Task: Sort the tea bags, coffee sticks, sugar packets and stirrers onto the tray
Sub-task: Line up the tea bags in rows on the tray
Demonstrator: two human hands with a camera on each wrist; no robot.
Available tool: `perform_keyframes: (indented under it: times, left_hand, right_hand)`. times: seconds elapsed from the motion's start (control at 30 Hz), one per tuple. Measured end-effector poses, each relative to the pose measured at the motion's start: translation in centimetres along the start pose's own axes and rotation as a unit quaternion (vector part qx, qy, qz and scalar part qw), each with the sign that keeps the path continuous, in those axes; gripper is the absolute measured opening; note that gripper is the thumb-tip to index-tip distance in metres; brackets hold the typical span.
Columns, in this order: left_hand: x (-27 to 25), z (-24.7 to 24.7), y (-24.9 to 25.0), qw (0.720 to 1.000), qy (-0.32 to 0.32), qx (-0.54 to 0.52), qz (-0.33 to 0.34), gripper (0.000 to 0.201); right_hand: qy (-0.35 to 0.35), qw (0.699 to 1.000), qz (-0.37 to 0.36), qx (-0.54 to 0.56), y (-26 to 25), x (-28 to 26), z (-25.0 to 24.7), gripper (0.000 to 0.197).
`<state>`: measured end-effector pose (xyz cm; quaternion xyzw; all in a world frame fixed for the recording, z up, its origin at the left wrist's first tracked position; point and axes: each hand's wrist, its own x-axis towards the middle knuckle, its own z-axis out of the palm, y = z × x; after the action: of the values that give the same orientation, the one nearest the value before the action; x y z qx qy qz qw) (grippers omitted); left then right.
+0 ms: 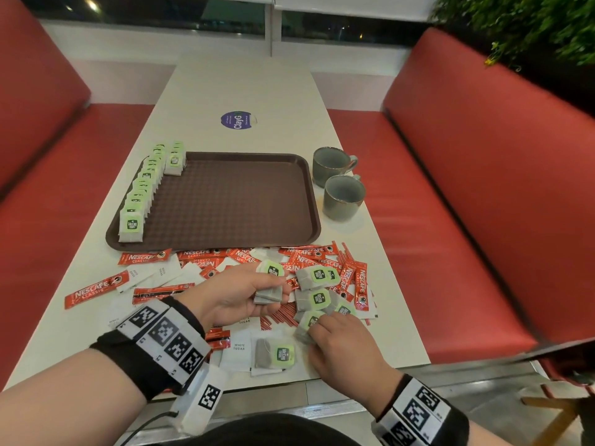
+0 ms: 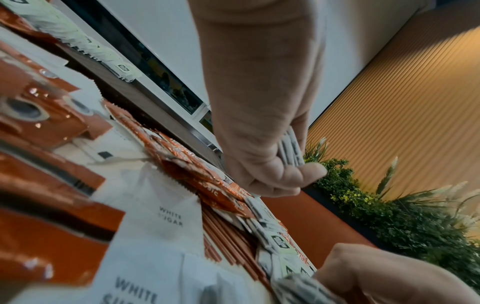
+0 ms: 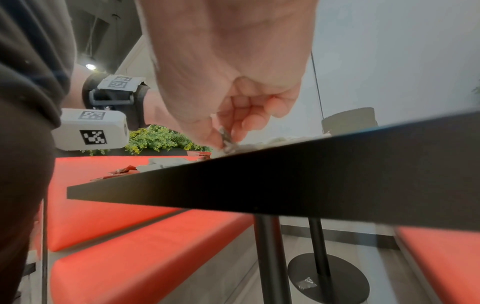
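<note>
Between two red upholstered benches (image 1: 483, 175) runs a long white table (image 1: 244, 88) with a dark edge and black pedestal legs, its far end meeting a window wall where the glass is dark. A green plant (image 1: 528, 24) stands behind the right-hand bench. On the table's middle lies a brown tray (image 1: 231, 201); a row of green-labelled tea bags (image 1: 141, 191) is lined up along the tray's left edge. Two grey-green cups (image 1: 343, 196) stand just beside the tray's right edge, and a purple round sticker (image 1: 238, 120) sits beyond its far edge. Along the table's near edge is a loose heap: red coffee sticks (image 1: 96, 289), white sugar packets (image 1: 238, 349), thin red stirrers (image 1: 280, 317) and more tea bags. The left hand (image 1: 231, 297) is raised over the heap, thumb and fingers clamped on a small stack of tea bags (image 1: 269, 284). The right hand (image 1: 341, 346) is low at the near right, fingertips pinching a single tea bag (image 1: 307, 323) that is touching the pile.
</note>
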<state>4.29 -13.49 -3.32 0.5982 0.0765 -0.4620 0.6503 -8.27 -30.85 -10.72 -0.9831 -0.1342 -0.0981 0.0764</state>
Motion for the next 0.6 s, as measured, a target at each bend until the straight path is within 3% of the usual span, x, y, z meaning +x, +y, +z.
perform_keyframes:
  times: [0.17, 0.3, 0.4, 0.5, 0.6]
  left_hand:
    - [-0.2, 0.2, -0.4, 1.0, -0.001, 0.005, -0.001, 0.018]
    - [-0.1, 0.4, -0.2, 1.0, 0.017, -0.017, -0.019, 0.029]
    - [-0.1, 1.1, 0.1, 1.0, -0.001, -0.007, -0.031, 0.042]
    - [-0.3, 2.0, 0.4, 0.996, -0.083, 0.0, -0.024, 0.046]
    - [-0.3, 2.3, 0.3, 0.994, -0.107, 0.002, -0.008, 0.021]
  right_hand:
    - [0.075, 0.993, 0.043, 0.077, 0.8, -0.1, -1.3, 0.016]
    - [0.172, 0.967, 0.099, 0.16, 1.3, 0.4, -2.4, 0.02]
    - [0.225, 0.952, 0.1, 0.18, 1.3, 1.7, -3.2, 0.024]
    - [0.216, 0.962, 0.056, 0.157, 0.8, 3.0, -3.5, 0.023]
    - [0.159, 0.975, 0.0, 0.156, 0.5, 3.4, -3.5, 0.024]
